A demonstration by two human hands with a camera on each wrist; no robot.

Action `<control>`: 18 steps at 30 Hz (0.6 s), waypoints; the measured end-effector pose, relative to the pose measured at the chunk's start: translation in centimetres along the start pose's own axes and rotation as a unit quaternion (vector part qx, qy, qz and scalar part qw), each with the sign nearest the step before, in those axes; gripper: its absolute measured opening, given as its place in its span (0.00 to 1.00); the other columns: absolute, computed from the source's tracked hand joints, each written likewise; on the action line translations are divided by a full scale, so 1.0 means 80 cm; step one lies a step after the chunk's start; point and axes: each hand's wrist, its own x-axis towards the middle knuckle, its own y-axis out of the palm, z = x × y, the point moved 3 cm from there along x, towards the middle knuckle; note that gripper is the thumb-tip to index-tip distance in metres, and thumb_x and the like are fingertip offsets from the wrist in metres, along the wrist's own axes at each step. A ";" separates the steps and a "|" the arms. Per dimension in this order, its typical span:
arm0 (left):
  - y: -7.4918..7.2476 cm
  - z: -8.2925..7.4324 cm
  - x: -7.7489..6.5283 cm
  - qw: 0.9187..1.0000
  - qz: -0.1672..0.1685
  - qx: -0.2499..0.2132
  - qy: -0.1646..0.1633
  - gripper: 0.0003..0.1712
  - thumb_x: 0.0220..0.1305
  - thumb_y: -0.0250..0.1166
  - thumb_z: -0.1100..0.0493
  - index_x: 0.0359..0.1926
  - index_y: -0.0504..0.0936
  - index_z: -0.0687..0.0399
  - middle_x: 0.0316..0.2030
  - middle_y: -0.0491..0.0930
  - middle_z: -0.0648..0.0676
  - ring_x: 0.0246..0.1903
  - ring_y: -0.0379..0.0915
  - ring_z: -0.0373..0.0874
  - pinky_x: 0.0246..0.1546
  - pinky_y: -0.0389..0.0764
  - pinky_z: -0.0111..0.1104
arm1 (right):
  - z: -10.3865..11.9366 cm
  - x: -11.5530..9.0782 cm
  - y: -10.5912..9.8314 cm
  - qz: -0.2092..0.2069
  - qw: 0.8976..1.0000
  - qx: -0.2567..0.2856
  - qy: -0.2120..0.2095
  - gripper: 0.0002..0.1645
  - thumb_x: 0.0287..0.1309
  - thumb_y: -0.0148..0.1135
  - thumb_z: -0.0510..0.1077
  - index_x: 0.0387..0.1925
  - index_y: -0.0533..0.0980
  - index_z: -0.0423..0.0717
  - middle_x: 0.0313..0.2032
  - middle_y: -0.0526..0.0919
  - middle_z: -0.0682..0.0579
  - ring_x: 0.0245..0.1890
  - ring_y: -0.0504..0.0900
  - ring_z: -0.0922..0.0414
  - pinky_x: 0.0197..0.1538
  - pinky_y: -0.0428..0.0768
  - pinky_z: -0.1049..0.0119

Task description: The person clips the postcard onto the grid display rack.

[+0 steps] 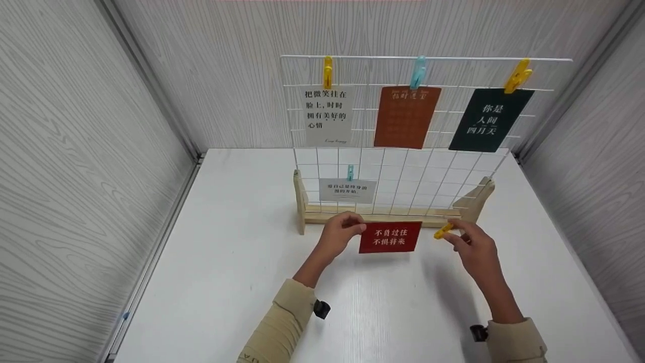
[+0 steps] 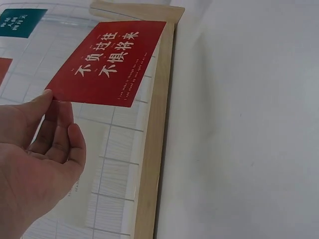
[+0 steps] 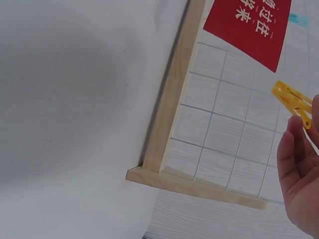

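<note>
Between thumb and fingers, my left hand (image 1: 338,236) pinches the upper left corner of a red card (image 1: 390,237) with white writing. The card hangs in front of the lower part of a white wire grid (image 1: 398,181). My right hand (image 1: 476,247) pinches a yellow clothespin (image 1: 444,230) just right of the card, with a small gap between them. In the right wrist view the clothespin (image 3: 293,102) points toward the red card (image 3: 251,30). In the left wrist view the left hand (image 2: 42,154) holds the card (image 2: 107,64) by one corner.
Along the grid's top, clothespins hold a white card (image 1: 328,133), an orange-brown card (image 1: 407,118) and a dark green card (image 1: 490,121). Lower left, a light blue clothespin (image 1: 350,172) holds a pale card (image 1: 347,191). A wooden base (image 1: 383,218) supports the grid on the white table (image 1: 227,227).
</note>
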 end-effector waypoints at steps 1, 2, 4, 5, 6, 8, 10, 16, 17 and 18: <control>0.002 0.000 0.002 1.000 0.001 -0.001 0.001 0.06 0.67 0.67 0.60 0.43 0.83 0.54 0.40 0.83 0.52 0.44 0.81 0.43 0.53 0.82 0.45 | 0.001 0.001 0.000 -0.002 1.000 0.003 -0.002 0.24 0.64 0.68 0.44 0.61 0.78 0.49 0.47 0.83 0.47 0.29 0.78 0.59 0.29 0.77 0.73; 0.003 -0.001 0.005 1.000 0.002 -0.004 0.003 0.05 0.67 0.67 0.60 0.43 0.83 0.55 0.40 0.82 0.52 0.44 0.81 0.43 0.54 0.82 0.47 | 0.002 0.003 -0.001 -0.004 1.000 0.005 -0.003 0.25 0.63 0.68 0.43 0.62 0.77 0.49 0.48 0.83 0.46 0.28 0.78 0.59 0.29 0.77 0.74; 0.006 -0.002 0.009 1.000 0.004 -0.007 0.006 0.05 0.68 0.66 0.61 0.43 0.83 0.55 0.40 0.82 0.52 0.44 0.81 0.43 0.55 0.81 0.48 | 0.005 0.006 -0.001 -0.009 1.000 0.005 -0.009 0.27 0.63 0.68 0.42 0.63 0.76 0.48 0.49 0.83 0.46 0.28 0.77 0.60 0.29 0.76 0.75; 0.008 -0.002 0.011 1.000 0.003 -0.007 0.006 0.05 0.68 0.66 0.61 0.43 0.82 0.55 0.41 0.82 0.52 0.44 0.81 0.42 0.54 0.81 0.47 | 0.006 0.007 -0.001 -0.011 1.000 0.005 -0.013 0.27 0.63 0.68 0.42 0.63 0.76 0.47 0.50 0.83 0.46 0.28 0.77 0.61 0.29 0.75 0.76; 0.009 -0.002 0.013 1.000 0.002 -0.005 0.007 0.05 0.68 0.66 0.61 0.43 0.82 0.54 0.41 0.82 0.52 0.44 0.81 0.42 0.53 0.82 0.44 | 0.007 0.009 -0.001 -0.014 1.000 0.005 -0.018 0.28 0.62 0.69 0.42 0.63 0.76 0.47 0.50 0.83 0.46 0.28 0.77 0.61 0.29 0.75 0.76; 0.013 -0.003 0.017 1.000 -0.001 -0.004 0.007 0.05 0.68 0.66 0.62 0.43 0.82 0.54 0.41 0.82 0.51 0.44 0.81 0.42 0.51 0.83 0.39 | 0.010 0.013 0.000 -0.015 1.000 0.002 -0.026 0.27 0.62 0.69 0.41 0.63 0.76 0.46 0.49 0.83 0.46 0.28 0.77 0.60 0.30 0.75 0.77; 0.016 -0.003 0.022 1.000 -0.003 -0.005 0.008 0.04 0.68 0.66 0.62 0.43 0.83 0.54 0.40 0.82 0.51 0.44 0.81 0.41 0.49 0.83 0.36 | 0.013 0.016 0.000 -0.017 0.999 -0.005 -0.034 0.25 0.62 0.69 0.41 0.60 0.77 0.46 0.48 0.83 0.46 0.29 0.78 0.58 0.30 0.76 0.77; 0.027 -0.007 0.036 1.000 -0.004 0.002 0.011 0.03 0.68 0.66 0.61 0.42 0.83 0.52 0.40 0.82 0.50 0.44 0.80 0.42 0.53 0.82 0.48 | 0.022 0.030 -0.002 -0.022 0.999 -0.015 -0.039 0.22 0.61 0.70 0.39 0.57 0.78 0.44 0.48 0.83 0.45 0.29 0.78 0.57 0.29 0.75 0.75; 0.029 -0.008 0.039 1.000 -0.005 0.005 0.011 0.03 0.68 0.66 0.61 0.42 0.83 0.52 0.40 0.82 0.50 0.44 0.79 0.42 0.54 0.81 0.49 | 0.023 0.032 -0.002 -0.025 0.999 -0.015 -0.040 0.22 0.61 0.70 0.39 0.57 0.79 0.44 0.48 0.83 0.45 0.29 0.77 0.57 0.29 0.75 0.75; 0.030 -0.010 0.041 1.000 -0.006 0.006 0.011 0.03 0.68 0.65 0.61 0.42 0.83 0.51 0.40 0.82 0.50 0.45 0.79 0.42 0.54 0.81 0.51 | 0.025 0.035 -0.002 -0.029 0.999 -0.016 -0.041 0.21 0.62 0.70 0.40 0.56 0.79 0.44 0.48 0.84 0.46 0.29 0.77 0.58 0.28 0.74 0.75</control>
